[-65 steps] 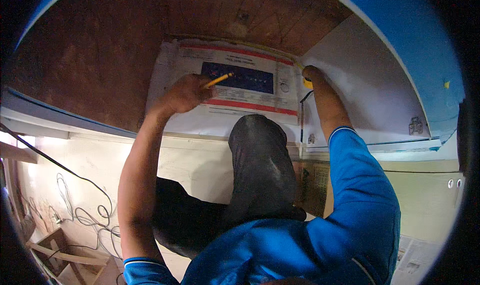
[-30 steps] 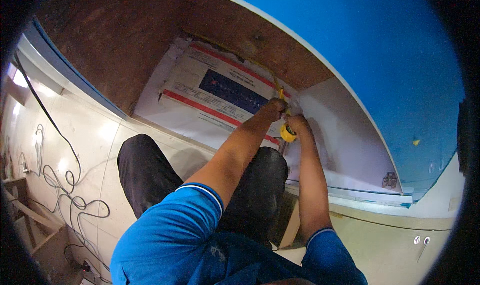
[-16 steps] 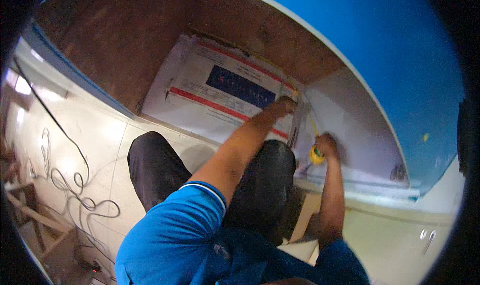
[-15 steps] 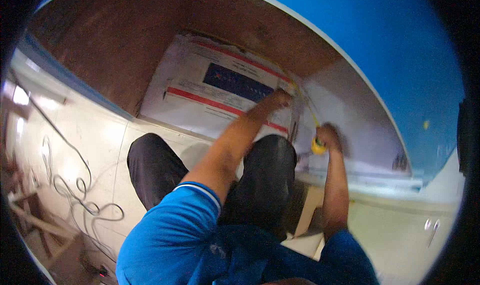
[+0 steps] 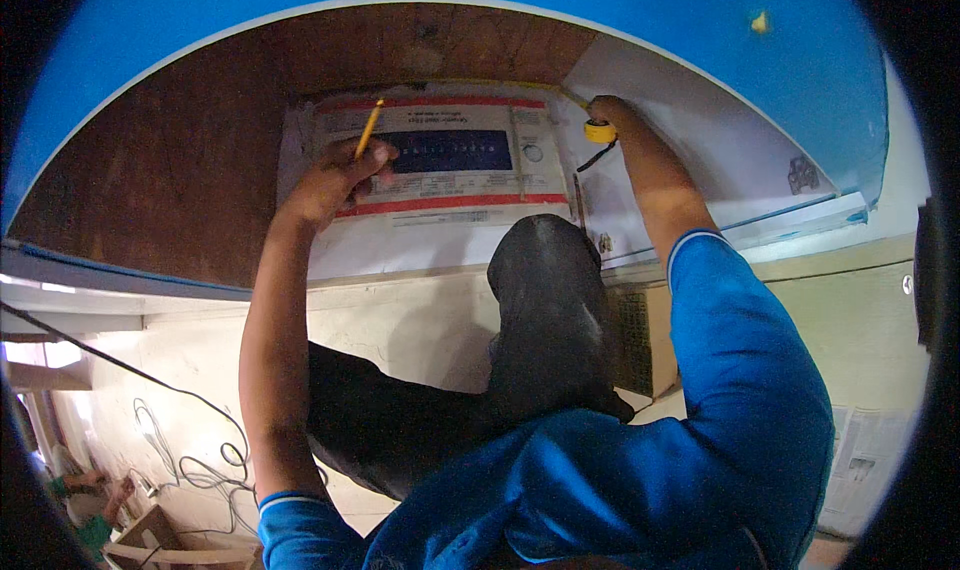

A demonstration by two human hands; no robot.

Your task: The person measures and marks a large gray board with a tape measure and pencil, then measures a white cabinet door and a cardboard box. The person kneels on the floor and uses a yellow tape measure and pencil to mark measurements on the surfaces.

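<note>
My left hand (image 5: pixel 335 182) is closed round a yellow pencil (image 5: pixel 371 130), which points up and away above the left part of a flat cardboard sheet (image 5: pixel 440 188) with red stripes and a dark blue panel. My right hand (image 5: pixel 607 113) grips a yellow tape measure (image 5: pixel 600 132) with a black strap, at the back right of the recess. Its yellow blade (image 5: pixel 572 97) is drawn out leftward along the sheet's far edge, under the brown back wall. Where the blade's far end sits is too dim to tell.
A curved blue panel (image 5: pixel 450 10) arches over the recess, with brown wood (image 5: pixel 150 180) on its left and a pale wall (image 5: pixel 690 110) to the right. My dark-trousered knee (image 5: pixel 545 260) is at its front. Cables (image 5: pixel 215 470) and another person's hand (image 5: pixel 120 495) show lower left.
My left hand has gone left across the sheet, and the pencil now shows in it. My right hand has moved deeper into the recess with the tape measure. My view has turned.
</note>
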